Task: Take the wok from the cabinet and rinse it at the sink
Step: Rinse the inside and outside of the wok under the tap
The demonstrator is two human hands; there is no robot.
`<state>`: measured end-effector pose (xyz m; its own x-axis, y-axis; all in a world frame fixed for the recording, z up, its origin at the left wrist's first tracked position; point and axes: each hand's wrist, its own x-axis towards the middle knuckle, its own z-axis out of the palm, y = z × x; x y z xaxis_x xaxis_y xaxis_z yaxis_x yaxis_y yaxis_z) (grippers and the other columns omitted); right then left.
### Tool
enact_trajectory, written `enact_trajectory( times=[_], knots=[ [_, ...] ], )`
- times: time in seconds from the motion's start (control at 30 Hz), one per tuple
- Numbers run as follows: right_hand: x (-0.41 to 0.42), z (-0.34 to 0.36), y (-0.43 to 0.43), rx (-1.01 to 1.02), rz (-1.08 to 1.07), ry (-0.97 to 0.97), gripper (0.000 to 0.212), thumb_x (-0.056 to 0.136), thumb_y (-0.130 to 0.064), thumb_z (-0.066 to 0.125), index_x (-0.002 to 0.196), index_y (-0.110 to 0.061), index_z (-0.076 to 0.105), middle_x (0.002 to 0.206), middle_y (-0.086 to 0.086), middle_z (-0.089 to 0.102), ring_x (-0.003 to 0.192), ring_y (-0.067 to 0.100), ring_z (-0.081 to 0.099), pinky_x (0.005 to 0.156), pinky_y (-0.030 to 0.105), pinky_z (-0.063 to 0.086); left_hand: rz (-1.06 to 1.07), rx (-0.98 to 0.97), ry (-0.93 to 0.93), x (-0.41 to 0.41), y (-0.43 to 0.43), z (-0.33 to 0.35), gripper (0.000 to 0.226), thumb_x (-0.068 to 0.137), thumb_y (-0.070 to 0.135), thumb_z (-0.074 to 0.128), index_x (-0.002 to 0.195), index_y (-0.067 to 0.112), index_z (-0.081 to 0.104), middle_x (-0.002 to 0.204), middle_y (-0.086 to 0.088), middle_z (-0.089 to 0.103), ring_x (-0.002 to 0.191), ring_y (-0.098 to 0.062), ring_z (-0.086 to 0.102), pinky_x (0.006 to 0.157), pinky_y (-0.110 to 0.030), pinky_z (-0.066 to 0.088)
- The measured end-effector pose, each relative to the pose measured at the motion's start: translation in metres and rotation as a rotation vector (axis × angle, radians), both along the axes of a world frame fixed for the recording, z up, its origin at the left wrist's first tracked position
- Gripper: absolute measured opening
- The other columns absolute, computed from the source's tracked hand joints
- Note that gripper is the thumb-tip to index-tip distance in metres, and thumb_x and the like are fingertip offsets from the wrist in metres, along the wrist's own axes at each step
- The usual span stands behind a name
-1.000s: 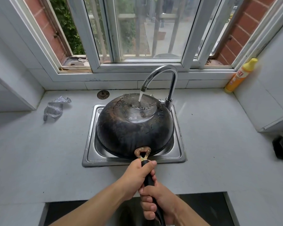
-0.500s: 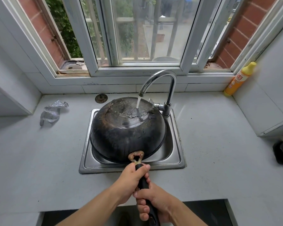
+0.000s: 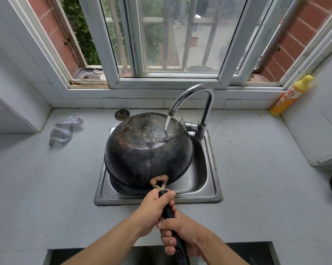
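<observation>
- Shifted leftward since a second ago, the upturned wok (image 3: 148, 150) now catches the tap (image 3: 199, 92) water (image 3: 167, 122) on the far right of its blackened bottom.
- It hangs tilted over the sink (image 3: 211, 190).
- Left hand (image 3: 151, 205) grips the black handle (image 3: 168, 210) near the wok; right hand (image 3: 182, 232) is wrapped round it lower down.
- A mesh scourer (image 3: 63, 129) lies on the counter (image 3: 46, 178), left.

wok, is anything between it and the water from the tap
Nothing visible does. The blackened round metal wok is held upside down over the square steel sink, left hand and right hand gripping its black handle, and the stream from the curved chrome tap lands straight on its underside.
</observation>
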<state>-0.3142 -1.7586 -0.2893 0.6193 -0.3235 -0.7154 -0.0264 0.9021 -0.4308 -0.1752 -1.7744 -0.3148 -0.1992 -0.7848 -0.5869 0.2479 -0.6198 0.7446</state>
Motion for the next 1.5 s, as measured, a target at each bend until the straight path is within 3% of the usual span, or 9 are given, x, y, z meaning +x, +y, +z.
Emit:
enact_trajectory(
  times=[0.17,0.33,0.5,0.63,0.83,0.97,1.13,1.27,1.5],
  knots=[
    [-0.002,-0.003,-0.009,0.009,0.062,0.01,0.026,0.092,-0.004,0.066,0.105,-0.012,0.045,0.063,0.007,0.042,0.049,0.015,0.045,0.047,0.028,0.046,0.017,-0.024,0.01,0.001,-0.003,0.0,0.029,0.1,0.023,0.065,0.08,0.006,0.053,0.072,-0.016,0.056,0.065,-0.029,0.06,0.072,-0.042,0.052],
    [-0.003,-0.005,-0.025,-0.104,0.214,0.089,0.014,0.089,-0.005,0.069,0.086,-0.008,0.056,0.066,0.008,0.051,0.056,0.019,0.054,0.059,0.034,0.054,0.106,-0.014,0.007,0.0,-0.004,-0.005,0.023,0.1,0.019,0.066,0.084,0.005,0.055,0.071,-0.014,0.056,0.065,-0.027,0.06,0.071,-0.042,0.055],
    [0.004,-0.01,-0.032,-0.253,0.196,0.369,0.018,0.085,-0.007,0.068,0.1,-0.006,0.057,0.061,0.004,0.053,0.049,0.015,0.052,0.05,0.031,0.049,0.17,0.006,-0.031,-0.003,-0.011,-0.004,0.022,0.099,0.021,0.066,0.092,0.003,0.057,0.074,-0.014,0.062,0.069,-0.027,0.065,0.072,-0.037,0.058],
    [0.013,-0.014,-0.032,-0.463,0.138,0.549,0.017,0.088,-0.018,0.066,0.102,-0.011,0.062,0.06,0.005,0.056,0.044,0.016,0.053,0.045,0.029,0.048,0.165,-0.006,-0.095,-0.002,-0.019,-0.007,0.027,0.099,0.031,0.066,0.094,0.004,0.061,0.081,-0.013,0.066,0.08,-0.024,0.066,0.09,-0.043,0.056],
    [0.014,-0.02,-0.043,-0.59,0.154,0.689,0.023,0.092,-0.027,0.062,0.112,-0.014,0.06,0.068,0.009,0.06,0.046,0.02,0.058,0.044,0.028,0.051,0.137,-0.014,-0.073,-0.002,-0.032,-0.013,0.031,0.102,0.033,0.061,0.087,0.006,0.065,0.084,-0.014,0.066,0.084,-0.027,0.064,0.087,-0.043,0.051],
    [0.006,-0.023,-0.053,-0.648,0.198,0.749,0.026,0.091,-0.026,0.062,0.114,-0.015,0.06,0.073,0.012,0.063,0.051,0.025,0.062,0.045,0.031,0.054,0.132,0.03,0.029,-0.006,-0.039,-0.018,0.032,0.104,0.036,0.059,0.093,0.006,0.066,0.094,-0.011,0.068,0.093,-0.025,0.064,0.085,-0.04,0.05],
    [-0.01,-0.022,-0.069,-0.728,0.279,0.791,0.017,0.089,-0.016,0.059,0.106,-0.013,0.062,0.075,0.012,0.061,0.053,0.026,0.061,0.046,0.032,0.056,0.096,0.059,-0.019,-0.015,-0.046,-0.015,0.04,0.106,0.039,0.053,0.11,0.005,0.075,0.114,-0.006,0.079,0.115,-0.019,0.069,0.102,-0.037,0.047],
    [-0.019,-0.023,-0.079,-0.747,0.317,0.792,0.019,0.086,-0.017,0.058,0.105,-0.014,0.063,0.072,0.012,0.059,0.049,0.026,0.059,0.045,0.031,0.055,0.108,0.09,0.046,-0.02,-0.054,-0.013,0.041,0.108,0.033,0.049,0.115,-0.001,0.071,0.119,-0.01,0.077,0.117,-0.02,0.069,0.098,-0.029,0.049],
    [-0.028,-0.028,-0.078,-0.714,0.317,0.763,0.011,0.087,-0.018,0.059,0.097,-0.014,0.061,0.071,0.013,0.059,0.049,0.025,0.058,0.047,0.034,0.055,0.101,0.122,0.074,-0.03,-0.055,-0.019,0.036,0.108,0.033,0.049,0.118,0.004,0.068,0.121,-0.004,0.077,0.12,-0.019,0.068,0.105,-0.035,0.049]
  ],
)
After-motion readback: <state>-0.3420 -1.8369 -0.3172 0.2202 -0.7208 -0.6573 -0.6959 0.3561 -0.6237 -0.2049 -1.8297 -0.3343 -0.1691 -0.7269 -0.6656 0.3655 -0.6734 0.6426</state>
